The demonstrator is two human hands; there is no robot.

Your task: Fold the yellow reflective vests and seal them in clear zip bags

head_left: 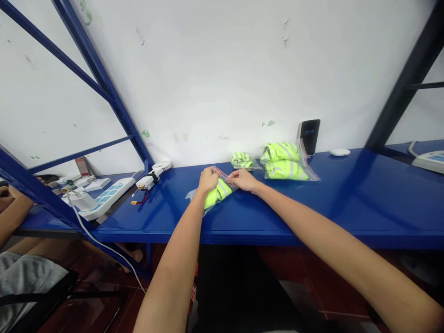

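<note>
A clear zip bag (219, 193) with a folded neon-yellow reflective garment inside lies on the blue table. My left hand (208, 179) is closed on the bag's upper left edge, by the red seal strip. On the right end of the same edge, my right hand (243, 180) pinches the plastic. The fingertips of both hands partly cover the strip, so I cannot tell how much of it is closed. Just beyond my right hand sits a smaller bag (242, 160) of yellow reflective material. Further right, more bagged yellow garments (285, 169) lie stacked against the wall.
A phone (308, 135) leans on the wall, near a white oval case (340, 152). At left are a white device with wires (149, 179), a power strip (107, 198) and a blue frame post (104, 83). Another person's arm (15, 210) shows at far left.
</note>
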